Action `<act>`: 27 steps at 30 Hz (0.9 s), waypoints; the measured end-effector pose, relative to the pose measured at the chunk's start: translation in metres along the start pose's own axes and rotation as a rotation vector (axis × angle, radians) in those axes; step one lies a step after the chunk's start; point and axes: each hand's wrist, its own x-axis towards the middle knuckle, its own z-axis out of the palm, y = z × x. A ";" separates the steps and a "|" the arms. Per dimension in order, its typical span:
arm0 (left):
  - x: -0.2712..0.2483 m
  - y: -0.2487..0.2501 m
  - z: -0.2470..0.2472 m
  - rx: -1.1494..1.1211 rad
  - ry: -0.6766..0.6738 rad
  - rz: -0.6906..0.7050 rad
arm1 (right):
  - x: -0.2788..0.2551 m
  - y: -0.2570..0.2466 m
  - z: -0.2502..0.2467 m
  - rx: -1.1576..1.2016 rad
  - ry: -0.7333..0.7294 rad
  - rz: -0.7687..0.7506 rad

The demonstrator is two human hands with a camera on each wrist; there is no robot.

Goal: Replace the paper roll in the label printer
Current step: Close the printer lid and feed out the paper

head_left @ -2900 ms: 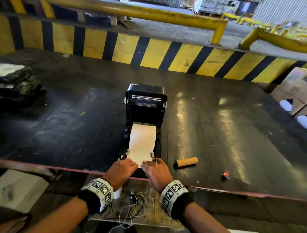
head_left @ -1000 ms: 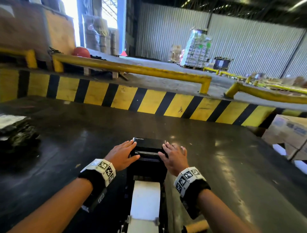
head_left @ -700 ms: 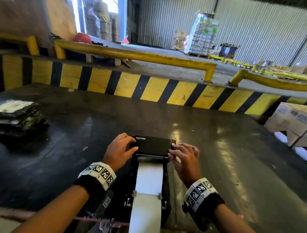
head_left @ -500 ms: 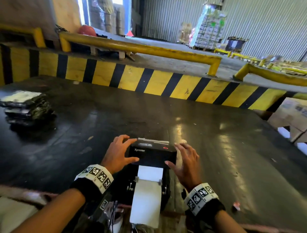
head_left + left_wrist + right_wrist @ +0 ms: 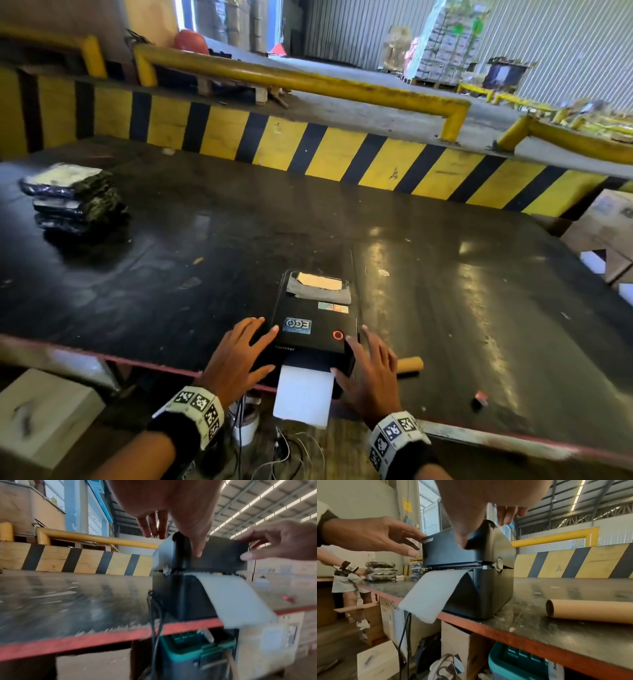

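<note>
Head view: label printer (image 5: 313,322) sits at the near edge of the black table (image 5: 479,291), lid down, red ring lit. Left hand (image 5: 236,359) and right hand (image 5: 368,370) flank it with fingers spread and straight, gripping nothing. Paper strip (image 5: 303,394) hangs out of the front slot over the edge. Empty cardboard core (image 5: 409,364) lies just right of the right hand.

Left wrist view: thumb on the lid's front left corner; the lid seam looks nearly closed.

Right wrist view: thumb on the lid's front right corner.

Handling: rigid plastic shell, probably light, may slide; press the lid's front corners evenly. The paper is thin and tears easily.
</note>
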 end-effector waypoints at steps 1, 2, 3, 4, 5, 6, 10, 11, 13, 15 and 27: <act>-0.003 -0.002 0.003 0.016 -0.036 -0.010 | -0.003 0.001 0.003 -0.022 -0.022 0.014; -0.006 -0.003 0.005 0.028 -0.066 -0.022 | -0.007 0.004 0.006 -0.035 -0.049 0.019; -0.008 -0.005 0.008 0.032 -0.083 -0.031 | -0.010 0.007 0.009 -0.048 -0.084 0.023; -0.008 -0.007 0.011 0.034 -0.081 -0.034 | -0.013 0.009 0.012 -0.064 -0.119 0.028; -0.006 -0.008 0.015 0.034 -0.064 -0.031 | -0.013 0.011 0.014 -0.079 -0.147 0.031; -0.003 -0.009 0.019 0.031 -0.049 -0.024 | -0.012 0.013 0.016 -0.087 -0.159 0.035; 0.006 -0.012 0.032 0.001 0.022 0.043 | -0.006 0.020 0.020 -0.023 -0.125 -0.014; 0.007 -0.015 0.036 -0.020 0.033 0.062 | -0.006 0.021 0.022 0.008 -0.129 -0.022; 0.006 -0.021 0.044 -0.065 0.069 0.094 | -0.007 0.022 0.026 0.094 -0.140 -0.027; 0.006 -0.027 0.050 -0.118 0.108 0.125 | -0.006 0.023 0.027 0.176 -0.126 -0.021; 0.002 -0.036 0.067 -0.329 0.087 0.157 | -0.009 0.013 0.026 0.273 -0.259 0.172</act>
